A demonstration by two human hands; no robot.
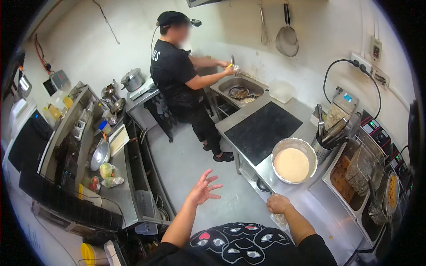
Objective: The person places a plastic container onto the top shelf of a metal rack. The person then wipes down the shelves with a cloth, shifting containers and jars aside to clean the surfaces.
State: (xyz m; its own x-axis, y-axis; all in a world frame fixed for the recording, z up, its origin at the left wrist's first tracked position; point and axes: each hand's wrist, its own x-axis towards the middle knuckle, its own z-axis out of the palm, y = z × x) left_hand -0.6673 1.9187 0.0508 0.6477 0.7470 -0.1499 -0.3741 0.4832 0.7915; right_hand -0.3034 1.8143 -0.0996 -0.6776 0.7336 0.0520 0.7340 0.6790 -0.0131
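Observation:
My left hand (205,189) is raised over the floor with its fingers spread, holding nothing. My right hand (279,203) is closed in a fist at the front edge of the steel counter. Below the fist shows the whitish end of a utensil (278,220); its exact kind is hard to make out. Just beyond that hand stands a large round metal pot (312,165) of pale beige batter (290,165). A black mat (264,132) lies on the counter behind the pot.
A fryer (344,177) with wire baskets (366,162) stands at the right, beside a utensil holder (321,150). Another person (179,75) works at the sink (239,91). A left-hand counter (120,190) holds a metal bowl (100,155) and bagged vegetables (107,170).

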